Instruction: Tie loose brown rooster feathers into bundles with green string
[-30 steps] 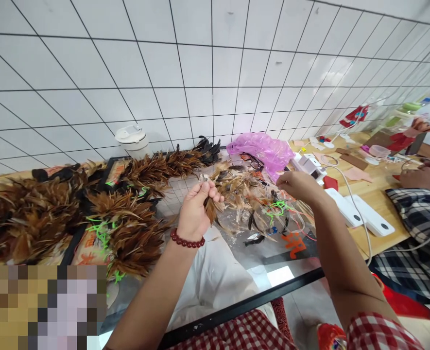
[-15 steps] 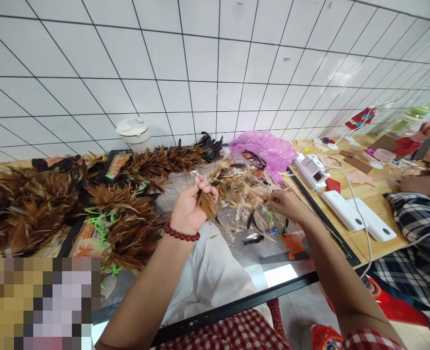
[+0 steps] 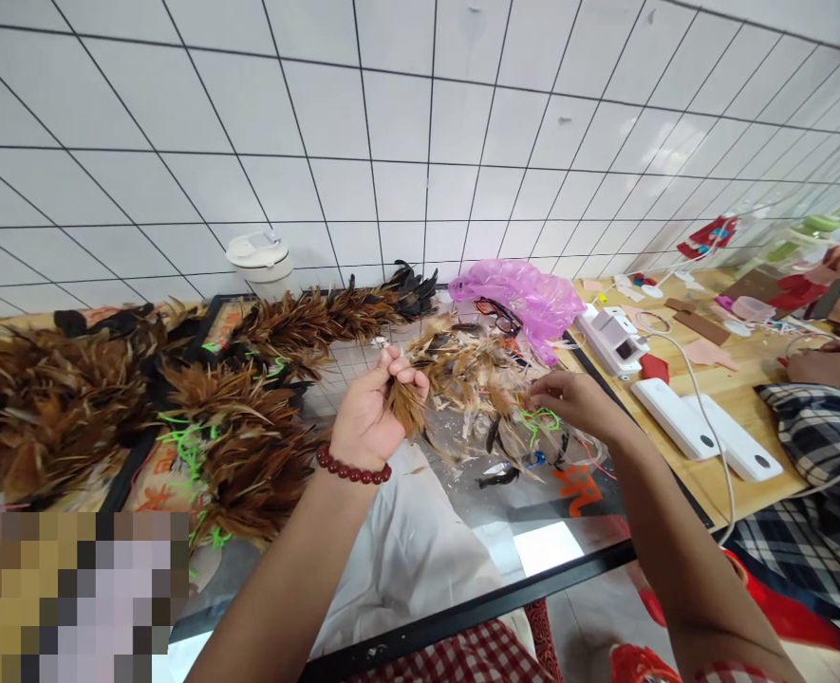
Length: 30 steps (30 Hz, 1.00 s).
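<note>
Right hand (image 3: 572,396) lowered to feather pile's edge (image 3: 509,402), grip unclear; left hand (image 3: 368,414) pinches feathers (image 3: 406,410).

The small tuft of feathers (image 3: 406,410) looks soft and slightly silky, while the large feather bundle (image 3: 255,441) has a rough, shaggy surface. The bag (image 3: 515,299) is thin plastic, wrinkled and glossy. The wall (image 3: 391,123) appears smooth and shiny. The table (image 3: 754,493) is smooth wood; the beads (image 3: 352,471) look polished.

Head-worn view — forward, downward
</note>
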Motion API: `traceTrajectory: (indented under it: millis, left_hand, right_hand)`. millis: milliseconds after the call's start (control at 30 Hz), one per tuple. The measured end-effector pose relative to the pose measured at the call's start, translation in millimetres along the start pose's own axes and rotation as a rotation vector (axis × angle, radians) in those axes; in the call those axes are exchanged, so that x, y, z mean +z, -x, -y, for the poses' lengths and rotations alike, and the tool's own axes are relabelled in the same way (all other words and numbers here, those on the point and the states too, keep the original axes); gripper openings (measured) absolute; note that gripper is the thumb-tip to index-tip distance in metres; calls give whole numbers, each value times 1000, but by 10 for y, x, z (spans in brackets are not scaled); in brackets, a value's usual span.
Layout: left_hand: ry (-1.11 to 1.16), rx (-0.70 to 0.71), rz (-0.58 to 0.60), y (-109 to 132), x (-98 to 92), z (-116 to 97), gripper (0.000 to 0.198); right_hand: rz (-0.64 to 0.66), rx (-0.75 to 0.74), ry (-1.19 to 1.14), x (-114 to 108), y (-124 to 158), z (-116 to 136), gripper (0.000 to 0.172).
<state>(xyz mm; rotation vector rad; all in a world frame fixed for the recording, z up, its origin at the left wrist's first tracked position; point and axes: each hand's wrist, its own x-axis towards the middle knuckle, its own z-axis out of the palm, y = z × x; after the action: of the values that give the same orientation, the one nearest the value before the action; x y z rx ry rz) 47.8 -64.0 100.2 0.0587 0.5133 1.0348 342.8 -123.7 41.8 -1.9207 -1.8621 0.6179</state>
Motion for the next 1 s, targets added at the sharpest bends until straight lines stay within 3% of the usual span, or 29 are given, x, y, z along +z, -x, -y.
traceTrajectory:
  millis: [133, 233, 367, 467, 533, 633, 767, 833, 900, 1000]
  left_hand:
    - [-10, -14, 10, 11, 4, 33, 26]
    - [-14, -21, 16, 18, 4, 42, 27]
    - [-3, -29, 12, 27, 10, 19, 26]
    - [-1, -25, 2, 22, 17, 7, 26]
    - [1, -27, -8, 13, 20, 6, 25]
    - [12, -27, -24, 6, 26, 2, 24]
    - [9, -7, -15, 27, 39, -35, 23]
    - [0, -3, -3, 42, 43, -58, 22]
    - [-3, 0, 9, 49, 42, -74, 22]
    - [-1, 8, 15, 36, 31, -75, 22]
  right_hand:
    - [-4, 27, 235, 248, -106, -12, 16]
    - [19, 46, 134, 308, -155, -36, 16]
    - [-68, 127, -305, -35, -79, -79, 30]
    - [-208, 173, -398, -366, 24, -75, 40]
    - [-323, 188, -346, -488, 56, -63, 41]
    - [-442, 199, -108, -502, 22, -74, 34]
    - [-412, 194, 72, -427, -49, -166, 34]
    - [-447, 180, 143, -443, -21, -235, 41]
    - [-455, 187, 265, -500, 59, -314, 36]
    - [-329, 239, 383, -566, 190, -429, 25]
